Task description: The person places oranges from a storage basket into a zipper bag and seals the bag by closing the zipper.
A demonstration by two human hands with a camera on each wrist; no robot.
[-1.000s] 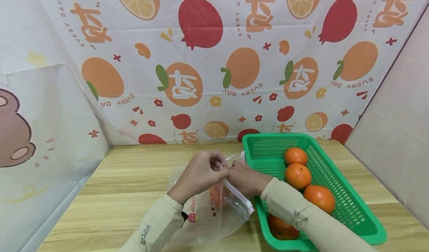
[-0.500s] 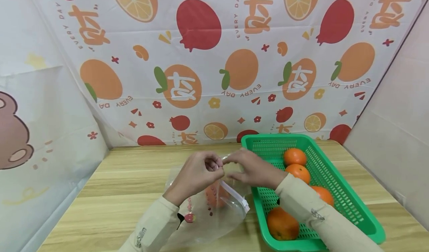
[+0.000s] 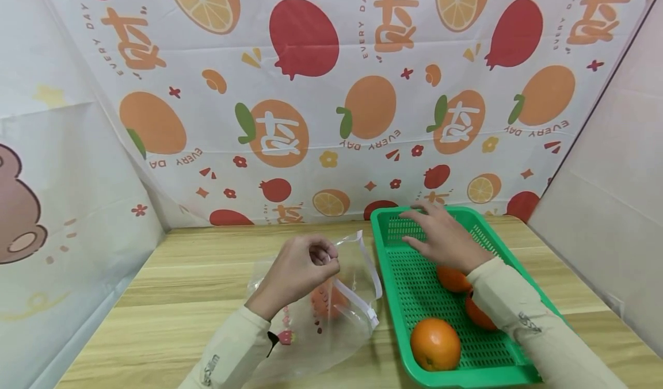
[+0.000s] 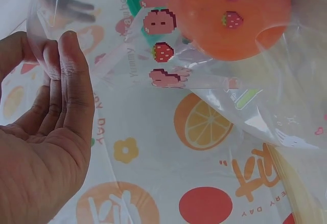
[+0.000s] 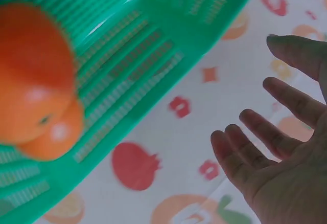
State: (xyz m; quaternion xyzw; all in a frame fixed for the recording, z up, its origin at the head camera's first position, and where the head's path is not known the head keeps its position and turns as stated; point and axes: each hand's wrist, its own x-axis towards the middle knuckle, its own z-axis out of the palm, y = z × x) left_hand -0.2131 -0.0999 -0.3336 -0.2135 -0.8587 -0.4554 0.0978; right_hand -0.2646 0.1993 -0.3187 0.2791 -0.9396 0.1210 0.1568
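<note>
My left hand point(image 3: 297, 271) pinches the upper edge of a clear plastic zip bag point(image 3: 323, 349) between thumb and fingers. The bag has a white slider strip and a pink strawberry print, and its mouth stands partly open. Inside it lies one orange point(image 4: 232, 14), seen through the plastic. My right hand point(image 3: 442, 236) is over the far part of a green perforated basket point(image 3: 391, 302), fingers spread and holding nothing. One orange point(image 3: 435, 344) sits in the basket's near left corner. Two others, partly hidden by the right hand and sleeve, show as an orange point(image 3: 452, 279) and an orange point(image 3: 479, 313).
Bag and basket stand side by side on a wood-grain table point(image 3: 202, 274), the basket to the right. A fruit-printed cloth point(image 3: 316, 118) hangs behind, with pale cloth walls at both sides.
My right hand has let go of the bag's mouth and moved right, over the basket. The left hand keeps its pinch on the bag's edge.
</note>
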